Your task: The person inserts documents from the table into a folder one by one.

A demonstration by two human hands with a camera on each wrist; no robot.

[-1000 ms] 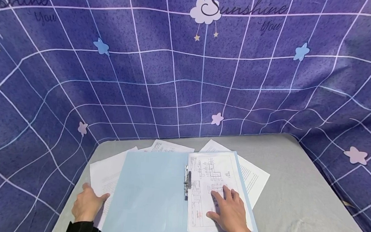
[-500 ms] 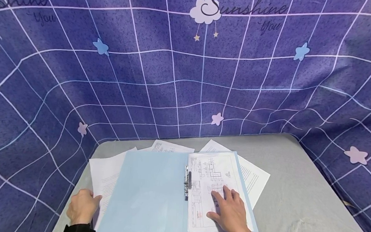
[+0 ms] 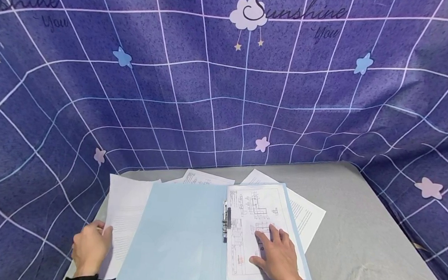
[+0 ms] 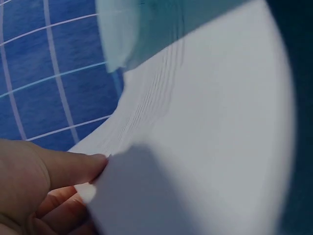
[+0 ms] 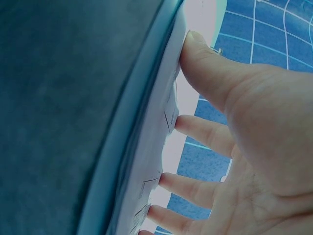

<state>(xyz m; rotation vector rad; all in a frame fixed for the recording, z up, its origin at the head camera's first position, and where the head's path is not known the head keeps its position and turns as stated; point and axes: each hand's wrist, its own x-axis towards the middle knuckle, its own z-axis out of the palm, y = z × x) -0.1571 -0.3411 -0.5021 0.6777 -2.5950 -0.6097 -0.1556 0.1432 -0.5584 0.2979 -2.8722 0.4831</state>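
My left hand (image 3: 91,248) pinches the outer edge of a printed sheet of paper (image 3: 124,220) between thumb and fingers. That sheet (image 4: 210,127) bends upward along its left side and runs under the blue folder (image 3: 178,232). The folder lies spread flat, with a metal clip (image 3: 225,220) at its spine. On its right half are papers topped by a technical drawing (image 3: 247,202). My right hand (image 3: 278,258) rests on the drawing with its fingers spread, and the fingertips (image 5: 168,181) press on the page.
Another printed sheet (image 3: 308,219) sticks out from under the folder at the right, and a further one (image 3: 209,178) behind it. Everything lies on a grey-covered table (image 3: 369,237). A purple curtain with a grid pattern (image 3: 227,92) hangs around the back and sides.
My left hand has moved left and taken hold of the sheet's edge, drawing it a little outward and lifting its left side. The right hand has stayed in place.
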